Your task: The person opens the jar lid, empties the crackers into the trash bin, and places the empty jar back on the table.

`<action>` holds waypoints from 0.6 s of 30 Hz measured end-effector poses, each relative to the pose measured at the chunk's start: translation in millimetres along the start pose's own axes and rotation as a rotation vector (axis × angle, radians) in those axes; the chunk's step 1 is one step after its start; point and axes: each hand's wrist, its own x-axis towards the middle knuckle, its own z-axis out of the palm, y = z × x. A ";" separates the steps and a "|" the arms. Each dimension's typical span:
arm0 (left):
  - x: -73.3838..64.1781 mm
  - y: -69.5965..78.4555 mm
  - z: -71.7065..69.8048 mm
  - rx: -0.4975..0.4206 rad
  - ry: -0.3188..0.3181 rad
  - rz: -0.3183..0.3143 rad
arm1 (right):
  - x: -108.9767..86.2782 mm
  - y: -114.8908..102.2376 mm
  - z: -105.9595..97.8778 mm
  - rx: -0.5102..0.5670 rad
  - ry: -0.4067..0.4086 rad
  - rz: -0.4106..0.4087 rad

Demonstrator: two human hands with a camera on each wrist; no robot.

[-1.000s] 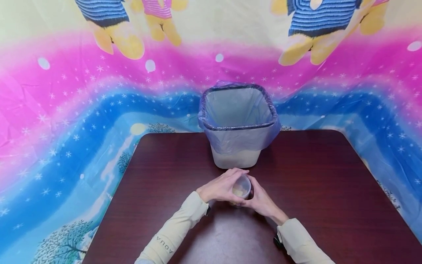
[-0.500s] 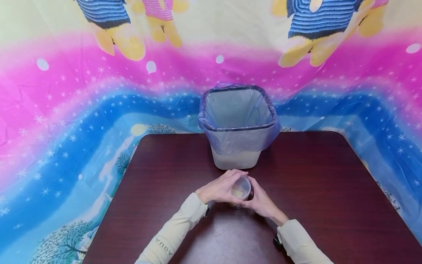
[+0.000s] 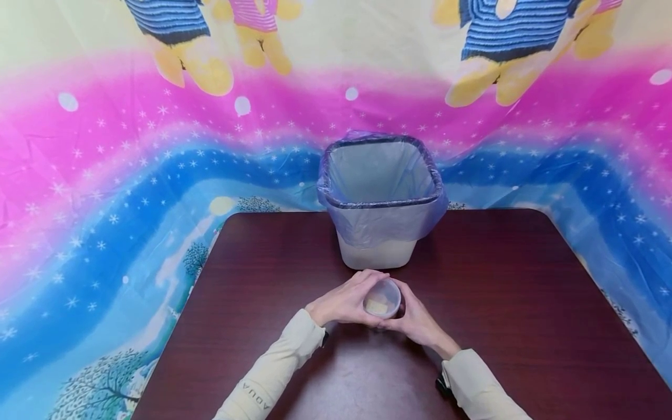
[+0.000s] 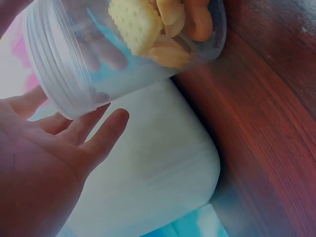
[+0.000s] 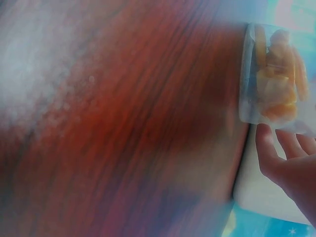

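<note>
In the head view a clear plastic jar (image 3: 382,300) stands between both hands near the middle of the table. Crackers (image 4: 136,24), one pale and square among browner ones, lie inside it, as the left wrist view shows. My left hand (image 3: 345,301) curves round the jar's ridged top band (image 4: 59,59) from the left, fingers on the far side and thumb on the near side. From the right, my right hand (image 3: 419,322) holds the jar, its fingertips (image 5: 263,132) at the wall in the right wrist view. Part of the jar is hidden by the hands.
A white bin (image 3: 377,253) stands right behind the jar, lined with a translucent purple bag (image 3: 378,224) folded over its rim. The dark red-brown table (image 3: 273,251) has rounded far corners. A printed cloth (image 3: 294,122) with bears and snowflakes hangs behind.
My left hand has shifted slightly left, and more of the jar's round top shows between the hands. The right hand and the bin stay nearly where they were.
</note>
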 end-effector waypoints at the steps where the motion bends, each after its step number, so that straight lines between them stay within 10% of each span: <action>1: -1.3 -0.2 -0.2 -0.005 0.005 0.000 | 0.1 0.1 0.3 -0.004 0.001 0.001; 18: -20.8 -7.2 -8.5 -0.011 0.045 -0.026 | 1.7 -1.3 2.0 -0.022 0.032 0.032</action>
